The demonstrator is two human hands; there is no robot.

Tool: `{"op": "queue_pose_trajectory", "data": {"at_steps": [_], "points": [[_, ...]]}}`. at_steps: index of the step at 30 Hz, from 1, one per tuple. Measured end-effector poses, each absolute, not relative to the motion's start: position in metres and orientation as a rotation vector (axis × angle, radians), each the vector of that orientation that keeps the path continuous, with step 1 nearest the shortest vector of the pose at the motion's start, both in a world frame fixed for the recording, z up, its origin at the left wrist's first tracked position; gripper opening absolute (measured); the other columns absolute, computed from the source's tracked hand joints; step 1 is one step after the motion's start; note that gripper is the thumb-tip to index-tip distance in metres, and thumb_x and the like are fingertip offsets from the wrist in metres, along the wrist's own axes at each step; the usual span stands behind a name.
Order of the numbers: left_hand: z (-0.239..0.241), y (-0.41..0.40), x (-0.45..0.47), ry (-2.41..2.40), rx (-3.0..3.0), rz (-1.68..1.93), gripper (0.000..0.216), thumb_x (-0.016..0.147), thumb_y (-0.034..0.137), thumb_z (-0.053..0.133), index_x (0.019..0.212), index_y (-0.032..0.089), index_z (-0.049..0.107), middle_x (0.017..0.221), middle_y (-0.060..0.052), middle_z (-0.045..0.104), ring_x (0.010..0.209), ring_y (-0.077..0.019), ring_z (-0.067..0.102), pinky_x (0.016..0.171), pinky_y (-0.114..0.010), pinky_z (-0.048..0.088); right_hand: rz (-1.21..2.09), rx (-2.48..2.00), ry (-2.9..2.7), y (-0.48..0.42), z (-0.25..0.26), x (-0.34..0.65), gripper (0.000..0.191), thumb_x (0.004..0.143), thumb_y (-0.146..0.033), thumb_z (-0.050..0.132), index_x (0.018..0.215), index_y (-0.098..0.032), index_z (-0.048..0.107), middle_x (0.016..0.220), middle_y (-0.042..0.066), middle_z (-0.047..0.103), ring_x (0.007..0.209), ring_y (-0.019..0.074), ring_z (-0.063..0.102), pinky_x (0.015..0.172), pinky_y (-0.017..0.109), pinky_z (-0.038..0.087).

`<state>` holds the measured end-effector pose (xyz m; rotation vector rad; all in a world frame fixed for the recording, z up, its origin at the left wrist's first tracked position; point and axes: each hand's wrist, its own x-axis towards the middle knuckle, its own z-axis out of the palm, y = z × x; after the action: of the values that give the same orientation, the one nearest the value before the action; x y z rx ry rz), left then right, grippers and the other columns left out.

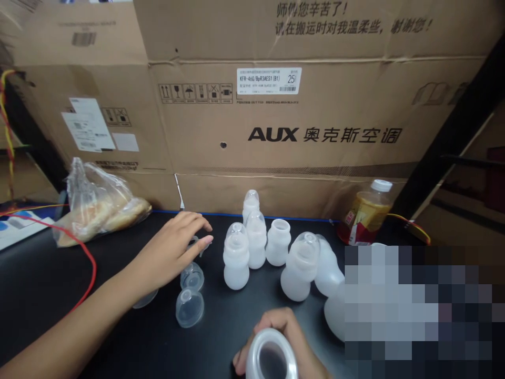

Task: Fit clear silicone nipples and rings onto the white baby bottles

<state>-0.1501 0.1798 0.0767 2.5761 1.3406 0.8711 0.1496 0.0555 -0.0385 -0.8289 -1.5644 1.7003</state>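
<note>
While a clear bag of bread (100,210) slumps well left of the uncapped standing bottle (278,245), a red cable (90,255) curves over the black table (122,342) on that same side. Nearer to that bottle, still on its left, the left hand (179,247) hangs with thumb and fingers apart by a small clear piece (202,252) — I cannot tell whether they touch. Two clear domed caps (190,309) lie to the bottle's front left; three capped bottles (236,260) stand just left of it. In front of it, the right hand (296,337) is wrapped round another open bottle (272,337) — mouth towards the camera. Right of the landmark stands a larger capped bottle (299,271), then a drink bottle (365,216).
</note>
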Motion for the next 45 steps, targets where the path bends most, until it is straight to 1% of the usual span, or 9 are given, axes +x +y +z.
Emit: {"op": "queue_pose_trajectory", "data": {"at_steps": [4,9,16,20,26,31,35,40,45], "points": [[0.063,0.19,-0.154,1.43,2.655,0.623,0.027,0.116,0.04,0.06,0.111,0.021,0.078,0.128,-0.012,0.081,0.134,-0.0378,0.07,0.116,-0.063,0.052,1.713,-0.802,-1.532,0.059,-0.033,0.15,0.075,0.078,-0.058,0.103,0.125,-0.029,0.052,0.107,0.004,0.079,0.119,0.0337,0.078,0.115,0.052,0.052],[0.063,0.197,-0.159,1.508,2.716,0.473,0.018,0.112,0.035,0.076,0.119,0.018,0.079,0.128,-0.008,0.082,0.125,-0.029,0.077,0.113,-0.056,0.061,1.726,-0.839,-1.554,0.057,-0.024,0.153,0.072,0.082,-0.058,0.099,0.127,-0.029,0.051,0.111,0.005,0.08,0.122,0.0333,0.078,0.115,0.05,0.052],[0.068,0.193,-0.154,1.494,2.755,0.429,0.017,0.113,0.032,0.074,0.122,0.018,0.078,0.12,-0.006,0.082,0.113,-0.0261,0.081,0.104,-0.051,0.067,1.719,-0.842,-1.605,0.058,-0.021,0.154,0.069,0.083,-0.052,0.099,0.129,-0.029,0.053,0.115,0.006,0.08,0.123,0.0334,0.077,0.113,0.049,0.052],[0.07,0.191,-0.152,1.447,2.795,0.386,0.015,0.113,0.032,0.075,0.114,0.017,0.078,0.114,-0.005,0.083,0.108,-0.0248,0.081,0.103,-0.05,0.067,1.733,-0.825,-1.598,0.06,-0.026,0.154,0.068,0.081,-0.052,0.1,0.126,-0.028,0.055,0.112,0.005,0.08,0.118,0.033,0.078,0.111,0.049,0.054],[0.069,0.194,-0.153,1.363,2.836,0.289,0.016,0.111,0.032,0.077,0.105,0.018,0.081,0.118,-0.006,0.085,0.12,-0.027,0.08,0.114,-0.055,0.062,1.74,-0.84,-1.582,0.061,-0.03,0.153,0.066,0.082,-0.061,0.097,0.125,-0.028,0.059,0.111,0.005,0.079,0.114,0.0319,0.077,0.106,0.047,0.055],[0.07,0.192,-0.15,1.348,2.834,0.275,0.02,0.112,0.032,0.077,0.099,0.017,0.079,0.107,-0.004,0.084,0.11,-0.0249,0.081,0.106,-0.051,0.065,1.732,-0.815,-1.559,0.06,-0.029,0.152,0.071,0.076,-0.059,0.103,0.123,-0.028,0.06,0.106,0.005,0.079,0.111,0.032,0.076,0.108,0.048,0.054],[0.069,0.193,-0.15,1.313,2.834,0.34,0.025,0.112,0.031,0.075,0.09,0.018,0.076,0.097,-0.001,0.081,0.101,-0.0229,0.079,0.101,-0.048,0.064,1.76,-0.808,-1.547,0.062,-0.029,0.152,0.067,0.079,-0.063,0.099,0.122,-0.028,0.062,0.1,0.004,0.077,0.109,0.0316,0.076,0.106,0.048,0.055],[0.073,0.19,-0.154,1.269,2.79,0.682,0.026,0.112,0.03,0.066,0.09,0.022,0.078,0.106,-0.005,0.08,0.106,-0.0282,0.073,0.1,-0.049,0.057,1.734,-0.856,-1.576,0.06,-0.028,0.153,0.062,0.08,-0.053,0.1,0.123,-0.028,0.064,0.108,0.005,0.079,0.113,0.031,0.075,0.104,0.044,0.055],[0.084,0.169,-0.139,1.114,2.774,1.114,0.02,0.104,0.023,0.077,0.093,0.026,0.061,0.099,-0.001,0.069,0.102,-0.0258,0.064,0.092,-0.042,0.051,1.746,-0.897,-1.551,0.06,-0.026,0.152,0.046,0.091,-0.05,0.09,0.121,-0.028,0.063,0.104,0.003,0.079,0.11,0.0297,0.076,0.103,0.044,0.057]]}}
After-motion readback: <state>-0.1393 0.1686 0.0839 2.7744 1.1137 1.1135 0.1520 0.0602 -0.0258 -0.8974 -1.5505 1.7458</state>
